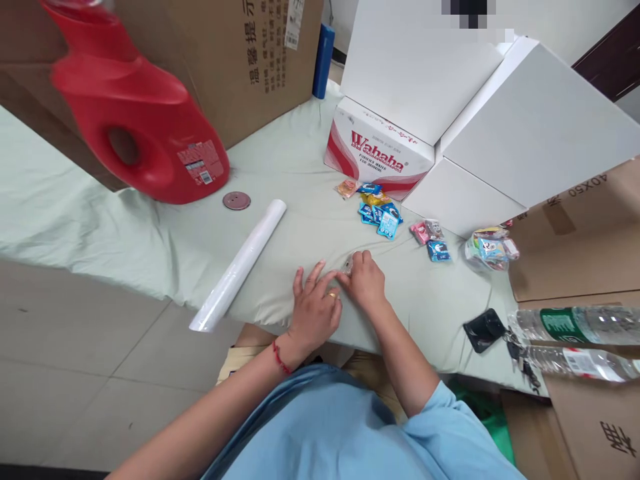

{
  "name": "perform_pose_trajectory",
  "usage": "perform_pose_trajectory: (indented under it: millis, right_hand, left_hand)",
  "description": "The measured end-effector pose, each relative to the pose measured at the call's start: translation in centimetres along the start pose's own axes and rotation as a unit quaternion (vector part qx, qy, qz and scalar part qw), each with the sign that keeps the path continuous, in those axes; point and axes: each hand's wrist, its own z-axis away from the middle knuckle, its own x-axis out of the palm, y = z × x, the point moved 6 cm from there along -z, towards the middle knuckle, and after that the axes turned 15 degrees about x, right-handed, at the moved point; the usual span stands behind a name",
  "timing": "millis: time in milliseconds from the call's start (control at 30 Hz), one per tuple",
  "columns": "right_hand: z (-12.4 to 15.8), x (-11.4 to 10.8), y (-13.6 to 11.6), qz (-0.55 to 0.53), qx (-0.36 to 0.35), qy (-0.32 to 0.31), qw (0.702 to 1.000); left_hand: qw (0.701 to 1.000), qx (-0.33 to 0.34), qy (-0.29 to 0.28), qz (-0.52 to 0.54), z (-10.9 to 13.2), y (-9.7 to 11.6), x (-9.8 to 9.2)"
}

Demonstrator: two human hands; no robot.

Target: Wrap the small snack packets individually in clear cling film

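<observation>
On the cloth near the front edge of the table, my right hand [367, 280] has its fingers closed on a small shiny, see-through wrapper [347, 265]. Most of that piece is hidden behind the fingers. Close beside it on the left is my left hand [315, 310], its fingers stretched and apart. One left fingertip reaches to the wrapper or very near it. Beyond both hands lies a loose pile of small blue snack packets [387, 223] with an orange packet [347, 188]. A small group of packets [439, 251] lies farther right.
A white plastic roll [240, 263] lies to the left, overhanging the edge. Behind it stand a red jug [150, 127] and a round disc [237, 201]. White boxes [480, 180] and a Wahaha carton [375, 147] block the back. At right are a packet-filled bag [493, 248], black pouch [483, 331] and bottles [575, 325].
</observation>
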Motion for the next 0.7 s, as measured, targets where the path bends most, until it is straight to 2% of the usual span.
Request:
perform_pose_trajectory:
  millis: [67,200,333,433,533,600,633,700]
  right_hand:
    - [0.4,0.1,0.2,-0.013,-0.010,0.026,1.000]
    - [0.7,-0.1,1.6,-0.040,0.005,0.048,0.998]
    - [0.9,-1.3,4.9,-0.125,0.019,0.076,0.989]
    - [0.1,-2.3,10.0,-0.289,0.071,0.078,0.952]
    - [-2.3,-2.6,16.6,-0.481,0.155,0.034,0.862]
    - [-4.5,-3.0,20.8,-0.546,0.198,0.026,0.813]
    - [-5.7,-3.3,22.5,-0.545,0.213,0.023,0.810]
    - [-8.1,-3.7,25.2,-0.519,0.232,0.024,0.822]
  left_hand:
    - [1.000,-0.017,0.000,-0.014,0.6,-1.1,-0.2]
    - [0.999,-0.027,-0.028,-0.003,1.5,-2.2,0.7]
    - [0.999,-0.031,-0.033,0.016,1.9,-2.4,1.2]
    - [0.999,-0.026,-0.027,0.020,1.9,-2.4,1.3]
    - [0.999,-0.008,-0.033,0.008,1.8,-2.3,1.4]
    - [0.999,0.001,-0.040,-0.006,1.8,-2.2,1.6]
    - [0.999,0.002,-0.042,-0.008,1.7,-2.2,1.6]
    - [0.999,-0.001,-0.043,-0.003,1.7,-2.3,1.8]
